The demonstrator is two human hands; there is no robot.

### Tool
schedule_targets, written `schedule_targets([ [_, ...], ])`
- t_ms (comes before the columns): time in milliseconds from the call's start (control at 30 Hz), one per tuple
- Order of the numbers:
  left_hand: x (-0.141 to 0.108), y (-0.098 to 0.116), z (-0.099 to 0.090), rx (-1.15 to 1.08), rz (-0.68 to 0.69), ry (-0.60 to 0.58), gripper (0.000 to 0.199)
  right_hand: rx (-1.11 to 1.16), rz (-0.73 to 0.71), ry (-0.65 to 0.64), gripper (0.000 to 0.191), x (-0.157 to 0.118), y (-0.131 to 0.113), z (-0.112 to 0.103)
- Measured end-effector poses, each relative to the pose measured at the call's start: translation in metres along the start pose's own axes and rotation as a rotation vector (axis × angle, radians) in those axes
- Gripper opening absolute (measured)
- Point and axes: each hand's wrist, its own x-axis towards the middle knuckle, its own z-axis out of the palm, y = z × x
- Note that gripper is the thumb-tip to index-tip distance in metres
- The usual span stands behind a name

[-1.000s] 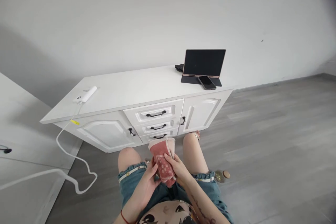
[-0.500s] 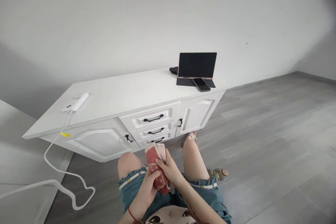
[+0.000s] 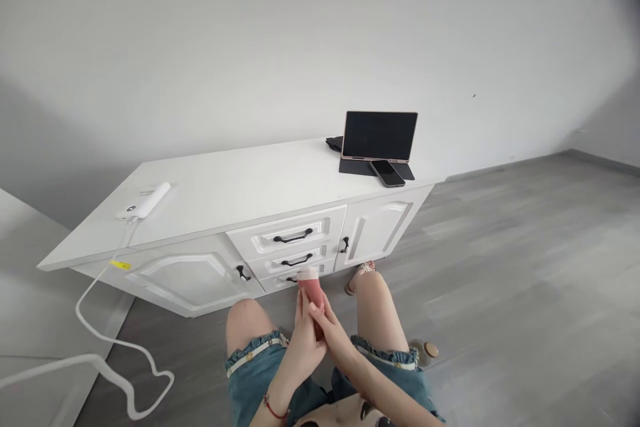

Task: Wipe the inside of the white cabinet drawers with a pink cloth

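Note:
A red cloth (image 3: 312,288) with a whitish end is bunched into a narrow roll above my lap. My left hand (image 3: 306,333) wraps round it from the left, a red string bracelet on that wrist. From the right, my right hand (image 3: 330,328) closes on the same cloth, its fingers against those of my left hand. Both hands hide the lower part of the cloth.
A white cabinet (image 3: 240,187) stands against the wall before my knees. On it are a tablet (image 3: 379,136), a phone (image 3: 387,173), a dark item (image 3: 334,143) and a white power strip (image 3: 150,201) with its cable (image 3: 100,363). A corked jar (image 3: 424,351) stands on the floor.
The cloth has gone from a wide, loosely folded shape to a narrower roll. My hands have closed together round it and shifted slightly right. The view has tilted up a little.

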Motion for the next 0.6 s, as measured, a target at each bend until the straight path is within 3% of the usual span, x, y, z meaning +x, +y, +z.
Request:
schedule_targets([
  [67, -0.002, 0.006, -0.001, 0.1, 0.076, -0.084, 0.073, 0.237, 0.154, -0.007, 0.049, 0.009, -0.004, -0.005],
  [133, 0.001, 0.014, -0.004, 0.219, 0.144, -0.152, 0.07, 0.407, 0.278, -0.029, 0.041, 0.017, -0.01, -0.013],
  [233, 0.023, 0.032, -0.011, 0.278, 0.214, -0.048, 0.052, 0.537, 0.447, -0.041, 0.038, 0.027, -0.018, -0.025],
  [333, 0.062, 0.054, -0.012, 0.186, 0.303, 0.097, 0.038, 0.6, 0.52, -0.042, 0.042, 0.032, -0.02, -0.037],
  [400, 0.092, 0.067, -0.009, 0.012, 0.249, 0.179, 0.023, 0.612, 0.583, -0.067, 0.046, 0.032, -0.017, -0.046],
  [467, 0.121, 0.077, -0.004, -0.193, 0.071, 0.23, 0.01, 0.617, 0.658, -0.093, 0.049, 0.03, -0.011, -0.054],
  [533, 0.145, 0.083, 0.001, -0.284, -0.066, 0.225, 0.008, 0.63, 0.694, -0.078, 0.048, 0.026, -0.005, -0.062],
  [600, 0.163, 0.086, 0.004, -0.312, -0.106, 0.199, 0.009, 0.644, 0.67, -0.023, 0.046, 0.021, -0.001, -0.068],
])
